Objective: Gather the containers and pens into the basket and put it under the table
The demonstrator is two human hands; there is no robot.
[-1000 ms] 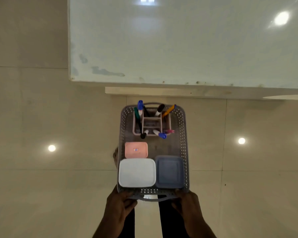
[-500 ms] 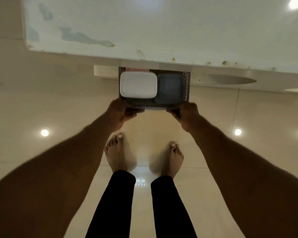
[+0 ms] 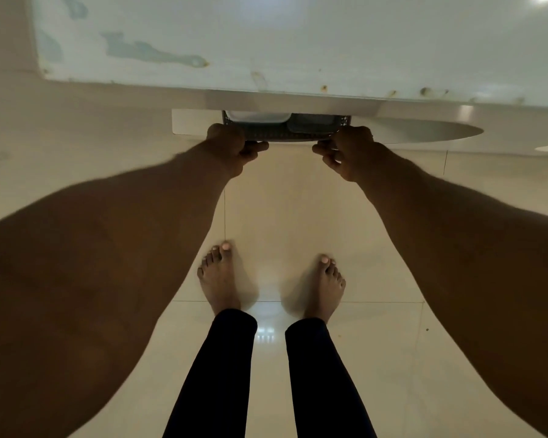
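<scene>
The grey perforated basket [image 3: 287, 133] sits almost wholly under the white table [image 3: 298, 42]; only its near end shows below the table's front edge. Inside it I see slivers of a white-lidded container [image 3: 257, 116] and a blue-grey container [image 3: 310, 123]. The pens and the pink container are hidden by the table top. My left hand [image 3: 231, 147] grips the basket's near left corner, and my right hand [image 3: 345, 150] grips its near right corner. Both arms reach forward and down.
Glossy cream floor tiles [image 3: 282, 200] lie between the table and my bare feet [image 3: 222, 279]. A pale strip of the table's underframe [image 3: 193, 124] shows beside the basket. Ceiling lights reflect in the floor.
The basket has gone further under the table, with both hands still on its near end; the containers' lids are now mostly hidden. My view has tilted down.
</scene>
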